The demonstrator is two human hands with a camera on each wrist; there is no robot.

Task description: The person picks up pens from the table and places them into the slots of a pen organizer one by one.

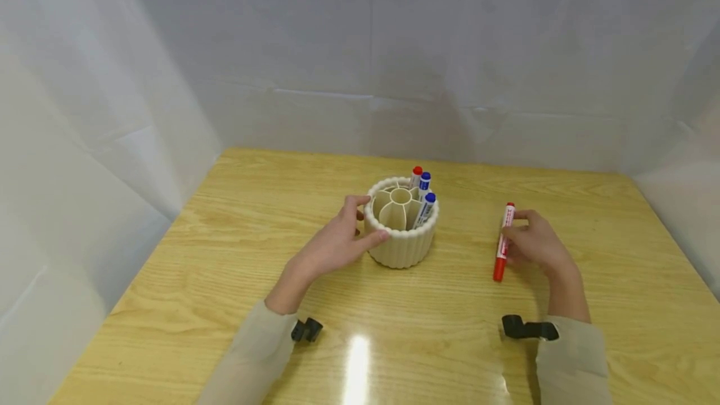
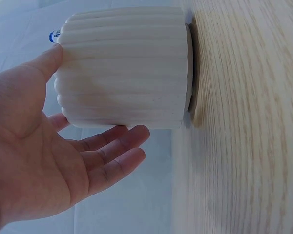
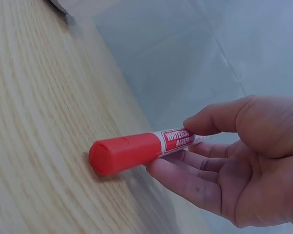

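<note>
Pen holder [image 1: 401, 230], cream and ribbed, stands on the wooden table [image 1: 225, 267]. The left hand [image 1: 332, 245] cups its left side, thumb near the rim, fingers straight and relaxed against the wall, not closed around it. Inside the pen holder stand two blue markers [image 1: 425, 208] and one red-capped marker [image 1: 415, 176]. Right of the pen holder, well apart, the right hand [image 1: 534, 244] pinches a red whiteboard marker [image 1: 502, 244] between thumb and fingers, low at the table.

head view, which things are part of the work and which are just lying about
In use:
red marker, pinched by right hand
holder, touched by left hand
three markers standing in it

Lying about:
nothing but table and white backdrop
</note>
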